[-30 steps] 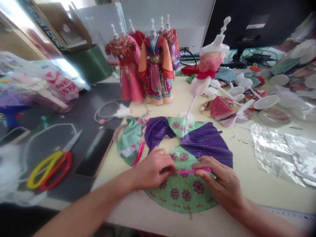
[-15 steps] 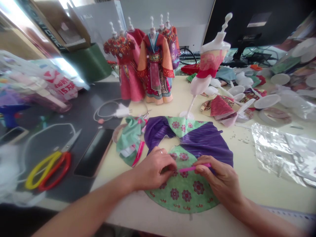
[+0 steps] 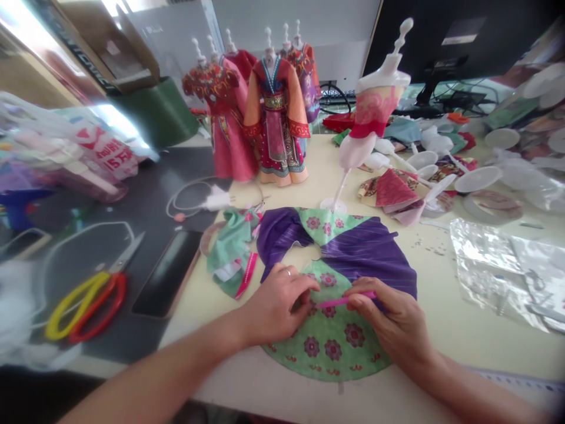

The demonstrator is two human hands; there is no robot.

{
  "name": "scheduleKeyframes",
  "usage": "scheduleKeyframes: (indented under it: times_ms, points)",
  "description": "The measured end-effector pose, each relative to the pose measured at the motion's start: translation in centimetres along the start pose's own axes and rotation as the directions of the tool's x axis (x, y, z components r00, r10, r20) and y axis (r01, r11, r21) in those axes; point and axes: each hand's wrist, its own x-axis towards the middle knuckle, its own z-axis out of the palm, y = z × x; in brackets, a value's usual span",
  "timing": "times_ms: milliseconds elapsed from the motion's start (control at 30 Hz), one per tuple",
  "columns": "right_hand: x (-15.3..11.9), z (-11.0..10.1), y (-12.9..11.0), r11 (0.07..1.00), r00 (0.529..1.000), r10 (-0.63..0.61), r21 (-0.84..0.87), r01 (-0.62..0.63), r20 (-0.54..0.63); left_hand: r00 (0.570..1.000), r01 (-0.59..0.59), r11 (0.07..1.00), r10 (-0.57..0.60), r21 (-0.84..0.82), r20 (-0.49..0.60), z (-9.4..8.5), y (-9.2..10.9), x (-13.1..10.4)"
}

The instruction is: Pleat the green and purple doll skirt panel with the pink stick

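Observation:
A round cloth skirt piece (image 3: pixel 332 368) with green flowered and purple striped panels lies flat before me. My right hand (image 3: pixel 391 321) pinches a slim pink pen-like tool (image 3: pixel 338 302), its tip pointing left over a printed flower on the green panel. What the tip touches is too small to tell. My left hand (image 3: pixel 280 303), with a ring on one finger, rests on the left side of the same panel. Its index finger and thumb stand apart with nothing visible between them. A crumpled light-green garment piece (image 3: pixel 229 253) with a pink trim lies just beyond this hand.
Dressed doll forms (image 3: pixel 278 118) stand at the back, with a partly dressed white form (image 3: pixel 353 150) right of them. Scissors (image 3: pixel 95 300) and a phone (image 3: pixel 168 274) lie on the left. Clear plastic bags (image 3: pixel 498 271) and loose small beads (image 3: pixel 430 242) lie on the right.
My left index finger has lifted and spread away from the thumb. The right hand and the pink tool have stayed nearly in place.

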Motion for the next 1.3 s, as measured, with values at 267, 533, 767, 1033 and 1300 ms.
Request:
scheduleKeyframes:
  times_ms: [267, 533, 767, 1033, 1300]
  points:
    - [-0.5, -0.3, -0.2, 1.000, 1.000, -0.008, 0.005, 0.008, 0.005, 0.999, 0.037, 0.999, -0.039, 0.033, 0.036, 0.0, 0.3, 0.2]
    - [-0.6, -0.6, 0.1, 0.998, 0.999, -0.022, 0.064, 0.024, -0.032, 0.993, 0.077, 0.997, -0.077, 0.005, 0.086, -0.8, 0.6, 0.1]
    - [-0.9, -1.2, 0.0, 0.937, 0.931, -0.349, 0.043, 0.346, 0.105, 0.994, 0.048, 0.999, -0.048, 0.001, 0.098, -1.3, 0.2, 0.0]
    - [-2.1, 0.1, -0.9, 0.817, 0.802, -0.470, -0.163, 0.553, 0.368, 0.981, 0.188, 0.971, -0.179, -0.150, 0.069, -2.3, 0.3, -0.1]
    - [-2.2, 1.1, -1.1, 0.822, 0.776, -0.369, -0.210, 0.529, 0.512, 0.944, 0.329, 0.803, -0.287, -0.497, 0.161, -2.7, -0.4, -0.3]
